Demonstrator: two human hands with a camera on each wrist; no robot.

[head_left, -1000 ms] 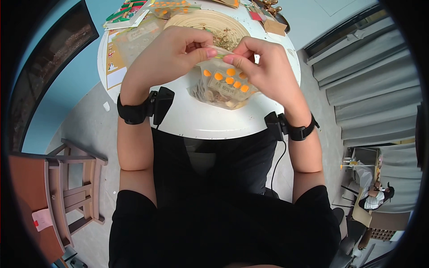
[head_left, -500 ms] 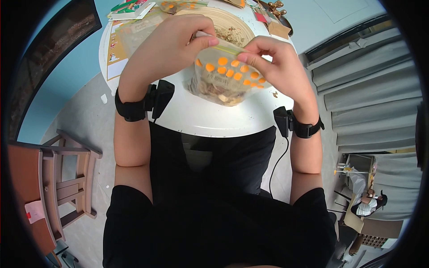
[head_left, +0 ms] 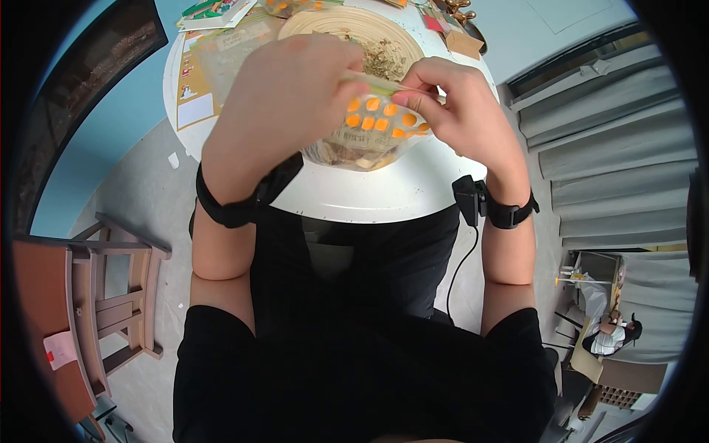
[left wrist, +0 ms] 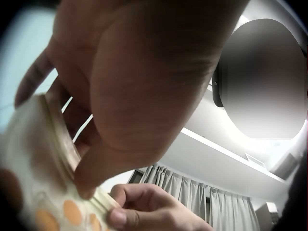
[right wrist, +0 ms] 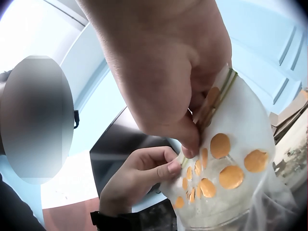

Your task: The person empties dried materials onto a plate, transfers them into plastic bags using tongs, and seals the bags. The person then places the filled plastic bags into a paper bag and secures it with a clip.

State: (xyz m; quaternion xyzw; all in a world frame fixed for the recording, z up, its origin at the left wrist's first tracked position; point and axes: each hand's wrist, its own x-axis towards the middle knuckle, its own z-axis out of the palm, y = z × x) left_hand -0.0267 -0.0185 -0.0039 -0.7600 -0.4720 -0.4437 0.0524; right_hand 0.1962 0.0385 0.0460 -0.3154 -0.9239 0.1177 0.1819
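Observation:
A translucent zip bag [head_left: 373,133] with orange dots and brownish contents hangs above the white table's near side. My left hand [head_left: 284,103], blurred in the head view, pinches the zip edge on the left between thumb and fingers. On the right, my right hand [head_left: 465,107] pinches the same edge. The left wrist view shows my left hand [left wrist: 130,82] with its thumb against the bag's top strip [left wrist: 62,139]. In the right wrist view my right hand [right wrist: 168,72] grips the strip, and the dotted bag [right wrist: 219,192] spreads below it.
Behind the bag lies a round woven tray [head_left: 299,31] with dried plant bits. Flat clear bags [head_left: 229,59] and a printed sheet [head_left: 196,109] are at the left of the table [head_left: 354,199]. A brown paper piece [head_left: 464,46] lies back right. A wooden chair [head_left: 122,303] stands left.
The bag's zip edge has been spread wider between my hands, which have moved apart. My left hand has since shifted right along it, and the bag has tilted.

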